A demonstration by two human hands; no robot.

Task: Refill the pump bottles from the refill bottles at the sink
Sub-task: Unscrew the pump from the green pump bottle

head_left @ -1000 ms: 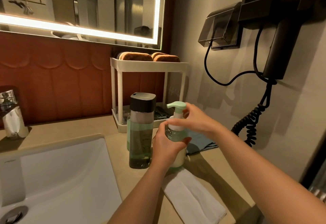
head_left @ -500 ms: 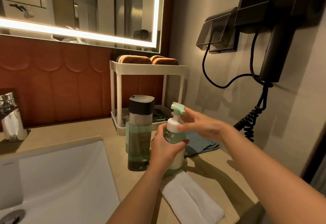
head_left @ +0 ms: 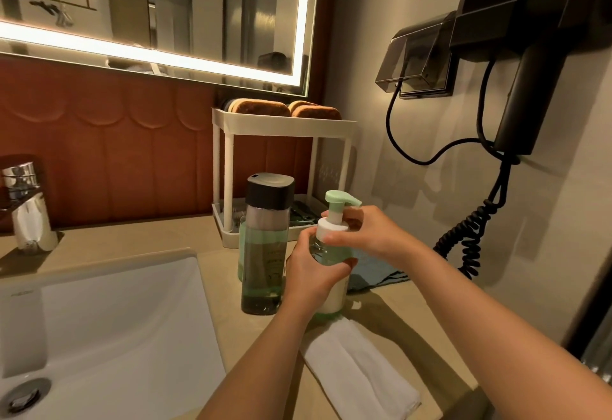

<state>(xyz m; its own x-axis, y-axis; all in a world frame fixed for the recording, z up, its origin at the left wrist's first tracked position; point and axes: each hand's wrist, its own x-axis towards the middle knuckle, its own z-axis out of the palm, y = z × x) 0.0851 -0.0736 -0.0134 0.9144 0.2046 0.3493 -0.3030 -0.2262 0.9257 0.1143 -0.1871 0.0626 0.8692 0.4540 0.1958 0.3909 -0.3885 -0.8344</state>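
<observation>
Head view: over the last second the green pump head has swung from pointing left to pointing right while the right hand (head_left: 361,232) worked round the white collar (head_left: 332,225), so I judge the pump is being unscrewed and the refill itself has not begun.

The beige stone-like worktop (head_left: 132,241) carries everything, its left part cut by the smooth white basin (head_left: 109,317). At its back right corner stands a white plastic two-tier rack (head_left: 284,123) with brown sponges on top. Just in front of that, near the basin's right edge, is the tall clear refill bottle (head_left: 265,254), squared, black-capped, with greenish liquid. Touching beside it stands the smaller rounded pump bottle (head_left: 335,297), translucent green over a white label. The left hand (head_left: 311,274) is wrapped closed round its body; the right fingers pinch the collar. A folded white cloth (head_left: 357,376) lies toward the worktop's front edge.
</observation>
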